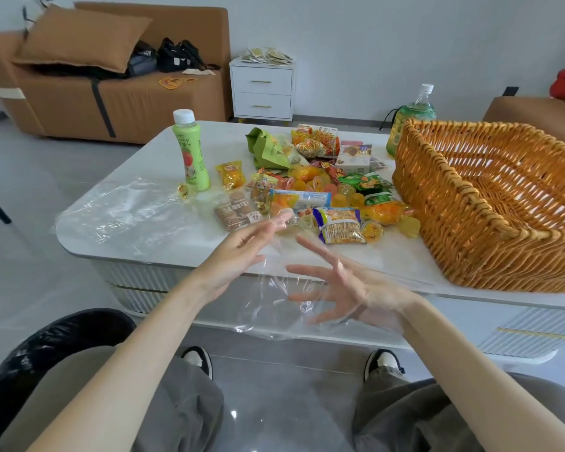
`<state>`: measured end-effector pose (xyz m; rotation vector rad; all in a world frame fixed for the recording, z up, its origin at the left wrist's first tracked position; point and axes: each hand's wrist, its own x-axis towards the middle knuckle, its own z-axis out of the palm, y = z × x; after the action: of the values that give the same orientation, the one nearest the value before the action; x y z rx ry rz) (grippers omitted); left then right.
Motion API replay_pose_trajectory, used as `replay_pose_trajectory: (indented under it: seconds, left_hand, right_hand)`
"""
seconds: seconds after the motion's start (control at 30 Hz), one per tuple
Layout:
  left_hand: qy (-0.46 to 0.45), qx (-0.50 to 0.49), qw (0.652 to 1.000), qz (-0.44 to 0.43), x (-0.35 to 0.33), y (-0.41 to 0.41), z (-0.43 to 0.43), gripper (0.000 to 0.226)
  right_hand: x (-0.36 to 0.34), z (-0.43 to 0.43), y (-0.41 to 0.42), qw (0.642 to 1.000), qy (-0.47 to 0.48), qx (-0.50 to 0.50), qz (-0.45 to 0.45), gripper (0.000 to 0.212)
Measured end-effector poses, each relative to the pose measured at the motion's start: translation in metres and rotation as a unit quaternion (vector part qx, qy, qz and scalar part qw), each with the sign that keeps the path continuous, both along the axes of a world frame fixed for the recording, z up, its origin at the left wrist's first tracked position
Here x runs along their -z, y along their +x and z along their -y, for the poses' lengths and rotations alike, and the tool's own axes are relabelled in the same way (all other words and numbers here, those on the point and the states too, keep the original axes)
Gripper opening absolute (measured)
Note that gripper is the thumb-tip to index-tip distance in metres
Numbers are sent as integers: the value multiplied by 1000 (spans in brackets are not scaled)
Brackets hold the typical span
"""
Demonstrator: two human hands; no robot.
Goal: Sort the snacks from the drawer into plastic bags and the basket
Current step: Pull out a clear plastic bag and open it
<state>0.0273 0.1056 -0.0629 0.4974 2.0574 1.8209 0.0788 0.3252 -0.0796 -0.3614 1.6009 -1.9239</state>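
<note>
A heap of wrapped snacks, with jelly cups, biscuits and small packets, lies in the middle of the white table. The empty wicker basket stands on the table at the right. My right hand is inside a clear plastic bag in front of the table edge, fingers spread wide. My left hand has straight fingers that touch the bag's upper side near the snacks. A second clear bag lies flat on the table's left part.
A green drink bottle stands upright left of the snacks. A large bottle stands behind the basket. A black bin bag sits by my left knee. A brown sofa and a white nightstand are at the back.
</note>
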Motion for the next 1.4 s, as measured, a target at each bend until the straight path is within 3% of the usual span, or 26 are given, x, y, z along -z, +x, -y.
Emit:
replay_pose_trajectory:
  seconds: [0.1,0.2,0.27,0.33,0.4,0.57,0.73,0.87,0.9,1.0,1.07,1.17,1.23,1.33,1.4]
  left_hand:
    - [-5,-51,998,-20,2,-2,-3,25]
    - [-14,-70,997,-34,3,-5,-3,26]
    - [-12,-71,997,-18,4,-6,-3,29]
    - [-5,-71,997,1,4,-6,-4,33]
    - [-5,-63,998,8,3,-7,-5,33]
    - [-21,-44,999,5,0,-9,-2,29]
    - [-44,-59,997,-31,5,-11,-4,30]
    - [-77,-74,992,-68,13,-16,-6,27]
    - [-80,-78,991,-68,15,-17,-6,26]
    - [-71,-125,989,-44,17,-22,2,26]
    - [-70,-173,982,-26,16,-27,10,27]
    - [-60,-209,976,-3,13,-28,14,23]
    - [-56,-214,975,-6,11,-26,13,23]
    - [-62,-223,973,-8,12,-25,16,25]
    - [-68,-222,973,-8,15,-25,17,26]
  right_hand:
    - [2,0,0,999,-5,-29,31,100]
    - [-1,7,1,999,-1,-2,54,69]
    - [-5,15,2,998,-5,50,26,45]
    - [-8,21,5,997,3,75,-21,37]
    - [-8,26,9,984,81,92,-128,35]
    - [11,29,6,943,164,122,-262,50]
    - [2,26,12,969,132,55,-200,76]
    - [-5,28,15,934,262,-6,-241,108]
    - [-4,26,15,931,280,-23,-233,106]
    - [-10,28,18,966,201,22,-160,54]
    - [-14,26,14,983,126,60,-119,42]
    - [-17,23,10,985,82,92,-118,51]
    - [-14,25,10,969,143,81,-183,67]
    - [-3,27,9,946,251,33,-201,101]
    - [4,24,6,943,260,-2,-208,115]
